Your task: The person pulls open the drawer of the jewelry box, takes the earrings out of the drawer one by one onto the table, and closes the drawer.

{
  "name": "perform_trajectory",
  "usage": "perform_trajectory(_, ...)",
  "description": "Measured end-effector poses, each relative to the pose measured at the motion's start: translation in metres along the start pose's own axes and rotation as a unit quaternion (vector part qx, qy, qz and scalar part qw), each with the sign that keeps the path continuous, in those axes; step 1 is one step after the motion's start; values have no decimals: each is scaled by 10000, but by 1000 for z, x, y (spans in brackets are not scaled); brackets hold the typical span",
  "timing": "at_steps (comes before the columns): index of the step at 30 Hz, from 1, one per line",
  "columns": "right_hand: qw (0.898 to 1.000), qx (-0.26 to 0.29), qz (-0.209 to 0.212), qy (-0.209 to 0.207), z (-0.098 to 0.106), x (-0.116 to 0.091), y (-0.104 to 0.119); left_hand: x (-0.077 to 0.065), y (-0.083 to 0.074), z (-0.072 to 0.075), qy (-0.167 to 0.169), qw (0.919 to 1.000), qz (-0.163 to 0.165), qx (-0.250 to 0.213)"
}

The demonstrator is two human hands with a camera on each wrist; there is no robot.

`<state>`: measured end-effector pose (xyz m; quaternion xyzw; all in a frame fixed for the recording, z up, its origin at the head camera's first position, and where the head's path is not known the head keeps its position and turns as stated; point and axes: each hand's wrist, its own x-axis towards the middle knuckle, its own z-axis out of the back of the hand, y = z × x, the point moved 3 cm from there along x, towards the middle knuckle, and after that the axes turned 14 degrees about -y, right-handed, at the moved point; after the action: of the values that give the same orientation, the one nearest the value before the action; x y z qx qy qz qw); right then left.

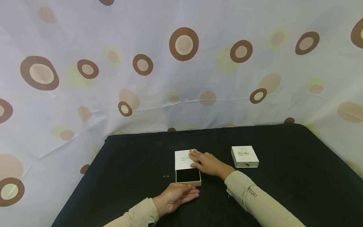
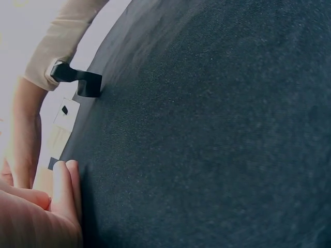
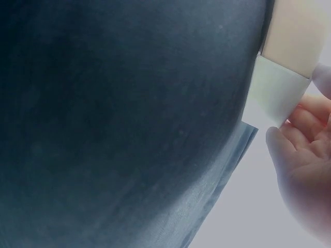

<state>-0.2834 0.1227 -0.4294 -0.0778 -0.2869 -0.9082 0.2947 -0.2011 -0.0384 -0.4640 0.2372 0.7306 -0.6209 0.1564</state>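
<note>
A white box sleeve (image 1: 181, 160) with small dark lettering lies in the middle of the black-covered table, its drawer (image 1: 188, 183) pulled out toward me. The drawer shows a black inside and a tan outer wall. My right hand (image 1: 208, 162) rests on the sleeve's right part, fingers spread over its top; in the right wrist view they reach past the sleeve's edge. Just in front of the drawer, my left hand (image 1: 177, 197) lies on its side with extended fingers, the thumb by the drawer's front wall. Two small silvery pieces (image 1: 165, 176), too small to identify, lie left of the drawer.
A second white box (image 1: 245, 156) with similar lettering and a small dark tab stands at the right, beyond my right forearm. Black cloth (image 1: 136, 157) covers the table. A white curtain (image 1: 158, 85) with brown circles hangs behind its back edge.
</note>
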Motion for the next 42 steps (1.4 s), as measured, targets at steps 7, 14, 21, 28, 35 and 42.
perform_trajectory(7,10000,29,-9,27,-3,0,-2,1,1,0,-22,10000,-17,-11)
perform_trajectory(14,10000,-21,-36,18,-1,1,0,3,-2,-1,-25,10000,-46,33)
perform_trajectory(21,10000,-79,-51,31,-1,1,0,5,-1,-1,-42,10000,-74,9)
perform_trajectory(28,9999,-52,-91,47,0,0,0,5,-2,-2,-18,9999,-100,47)
perform_trajectory(35,9999,-130,-26,32,-1,2,0,6,-3,-1,-50,9998,-150,103)
perform_trajectory(42,9999,-104,-60,67,-1,1,0,7,-3,-1,-33,9998,-170,94)
